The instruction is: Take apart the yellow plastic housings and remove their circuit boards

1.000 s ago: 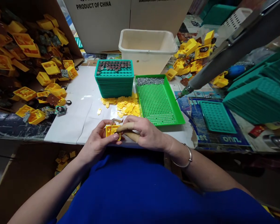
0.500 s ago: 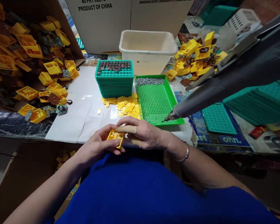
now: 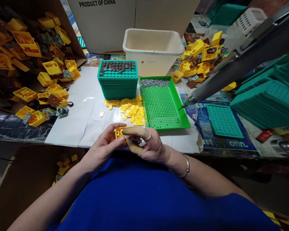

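My left hand [image 3: 106, 144] is closed around a small open yellow plastic casing [image 3: 119, 131], just off the table's front edge. Thumb and fingers grip the casing's sides, and its inside faces up with small parts and wires showing. My right hand [image 3: 150, 144], with beige finger covers on thumb and forefinger, pinches a thin dark part [image 3: 135, 140] against the casing's right side. Its exact kind is hard to make out, and the fingers cover part of the casing.
A green perforated tray [image 3: 162, 106] with small metal screws [image 3: 155, 83] lies ahead, under a hanging screwdriver [image 3: 195, 95]. Beside it are loose yellow tabs [image 3: 133, 110] and stacked teal trays [image 3: 118, 88] holding round dark parts. Yellow casings [image 3: 26, 93] spill from a carton at left; a white bin [image 3: 154, 61] stands behind.
My right hand has turned, and a dark part now shows between its fingers. The casing has tilted in my left hand. The screwdriver tip has swung right and away from me.
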